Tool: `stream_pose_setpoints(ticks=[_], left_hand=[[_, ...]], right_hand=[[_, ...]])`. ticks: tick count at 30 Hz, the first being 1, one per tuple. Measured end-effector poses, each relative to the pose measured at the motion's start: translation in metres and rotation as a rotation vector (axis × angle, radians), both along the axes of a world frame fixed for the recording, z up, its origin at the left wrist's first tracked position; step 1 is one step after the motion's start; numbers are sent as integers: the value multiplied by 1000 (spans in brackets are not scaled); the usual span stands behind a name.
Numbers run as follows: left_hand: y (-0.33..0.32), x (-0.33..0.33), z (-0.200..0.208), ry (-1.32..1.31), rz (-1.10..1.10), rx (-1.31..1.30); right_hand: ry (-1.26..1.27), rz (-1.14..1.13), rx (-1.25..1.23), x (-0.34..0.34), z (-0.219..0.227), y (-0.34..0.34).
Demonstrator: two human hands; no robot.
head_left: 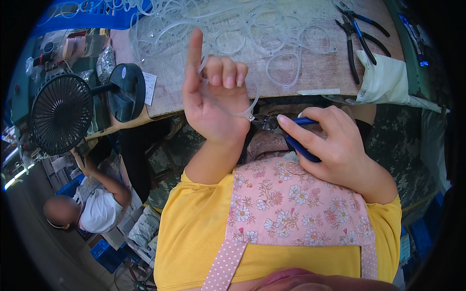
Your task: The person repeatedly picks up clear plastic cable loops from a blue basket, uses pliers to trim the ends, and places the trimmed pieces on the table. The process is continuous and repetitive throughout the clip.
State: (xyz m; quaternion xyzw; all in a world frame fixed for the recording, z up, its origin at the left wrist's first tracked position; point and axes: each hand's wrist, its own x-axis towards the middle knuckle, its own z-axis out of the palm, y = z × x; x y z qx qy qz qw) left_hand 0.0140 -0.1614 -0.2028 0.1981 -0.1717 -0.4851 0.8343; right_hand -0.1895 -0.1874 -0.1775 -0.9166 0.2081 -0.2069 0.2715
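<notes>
My left hand (216,99) is raised at the table's near edge, index finger stretched up and the other fingers curled in. A loop of clear thin tubing (256,97) runs around and across this hand, and its lower end carries a small shiny metal piece (251,118). My right hand (332,143) grips blue-handled pliers (303,146), whose dark jaws point left and meet the loop at that metal piece. Whether the jaws are fully closed on it is too small to tell. Many similar clear tubing loops (284,70) lie on the table beyond my hands.
On the wooden table (170,77), two more pliers (357,36) lie at the far right near a white cloth bag (383,77). A black fan (63,114) stands left, beside a bag of small metal parts (105,63). A blue basket (87,17) holds loops. Another person (99,211) sits at left.
</notes>
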Motion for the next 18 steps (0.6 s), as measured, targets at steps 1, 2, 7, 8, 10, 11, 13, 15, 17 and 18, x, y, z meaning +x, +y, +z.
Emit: stream_pose_setpoints(ticks=[1,2,7,8,10,11,13,15,17,18], left_hand=[[0,0,0,-20,-6,-9],[0,1,0,-46,-11,-19],[2,0,-1,-69,29,-8],[2,0,-1,-88,43,-8],[3,-1,-1,-110,44,-18],[3,0,-1,-125,44,-24],[3,0,1,-116,1,-4],[2,0,3,-90,-37,34],[2,-1,4,-57,-81,89],[1,-1,5,-54,-118,99]], right_hand=[[-1,0,1,0,0,0],[-2,-1,2,1,1,0],[10,-1,-10,1,-1,3],[6,-1,-4,1,-2,4],[7,2,-4,1,-3,5],[8,3,-5,1,-4,5],[26,17,-84,1,-6,4],[42,36,-167,0,-8,1],[50,53,-258,-1,-9,-4],[57,76,-263,-2,-10,-6]])
